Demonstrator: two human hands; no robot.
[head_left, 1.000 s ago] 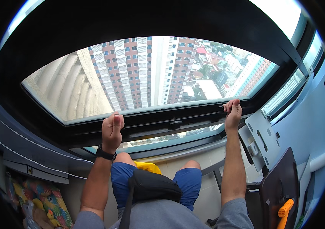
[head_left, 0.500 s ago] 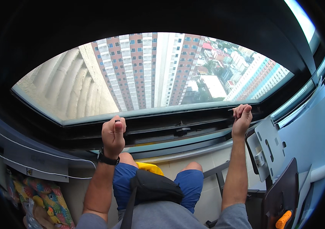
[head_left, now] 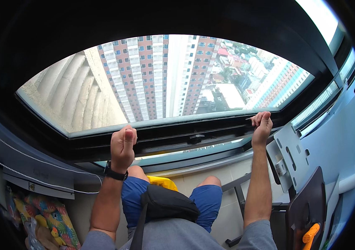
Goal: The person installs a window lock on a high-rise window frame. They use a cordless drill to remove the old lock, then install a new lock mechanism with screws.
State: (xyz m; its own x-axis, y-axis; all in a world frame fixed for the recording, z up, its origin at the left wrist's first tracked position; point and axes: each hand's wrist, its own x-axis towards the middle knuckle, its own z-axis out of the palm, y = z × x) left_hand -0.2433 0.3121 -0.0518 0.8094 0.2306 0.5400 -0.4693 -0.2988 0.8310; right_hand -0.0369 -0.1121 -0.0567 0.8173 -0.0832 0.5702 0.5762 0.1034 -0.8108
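Fingers of the right hand [head_left: 261, 125] curl closed over the top edge of the dark window sash [head_left: 173, 135], while the left hand [head_left: 122, 146] is a closed fist with its thumb up, pressed against the same rail further along. Moving this sash well probably calls for even force from both hands, so it stays level. Beyond it, tower blocks [head_left: 152, 79] fill the glass.

Both arms reach forward, left hand [head_left: 123, 143] fisted (thumb up), right hand [head_left: 261, 124] curled.
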